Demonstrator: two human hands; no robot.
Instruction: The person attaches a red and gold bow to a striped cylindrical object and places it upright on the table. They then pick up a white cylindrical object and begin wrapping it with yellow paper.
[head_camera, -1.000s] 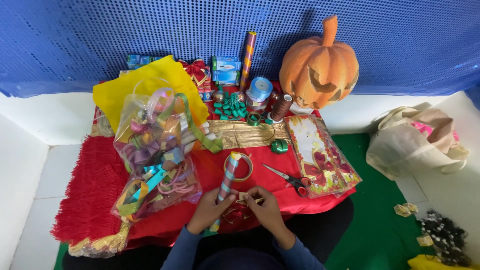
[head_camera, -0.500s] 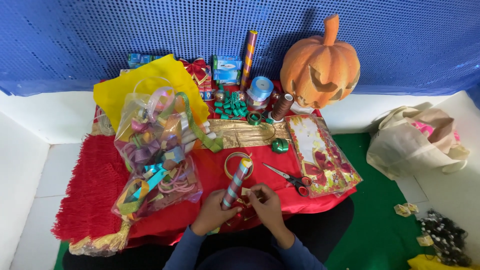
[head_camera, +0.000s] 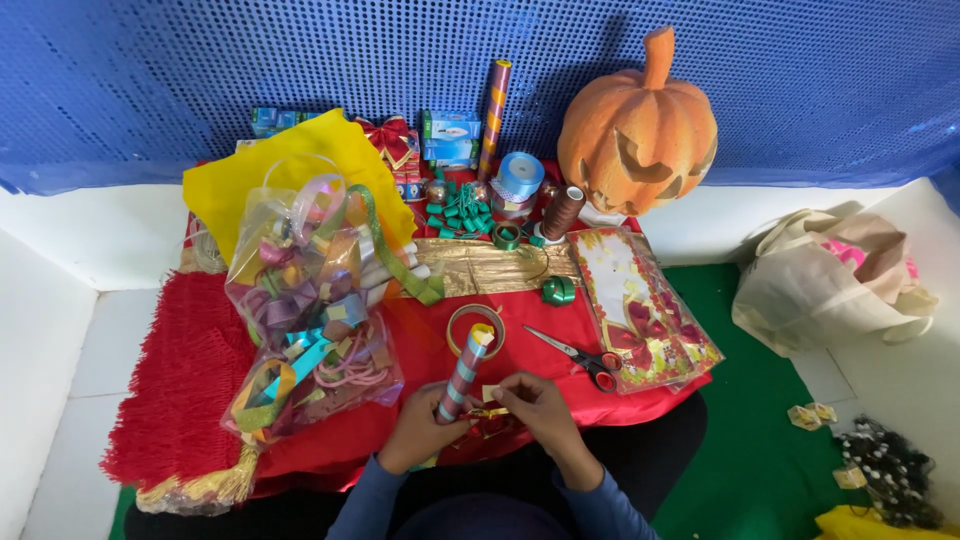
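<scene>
The left hand (head_camera: 418, 432) is closed around the lower end of a striped paper tube (head_camera: 462, 376), and the tube's long axis tilts up and away from the person, leaning a little to the right — its top end reaches the roll of tape (head_camera: 475, 328) lying on the red cloth (head_camera: 200, 380). The right hand (head_camera: 535, 405) sits just beside the tube's lower half, on its right, fingers pinched narrowly on a small pale scrap (head_camera: 491, 393) with a bit of gold ribbon (head_camera: 487, 413) below it. So the tube lies straight to the left of the right hand, nearly touching — both hands are about equally close. The red-handled scissors (head_camera: 575, 355) rest just beyond the right hand, untouched.
</scene>
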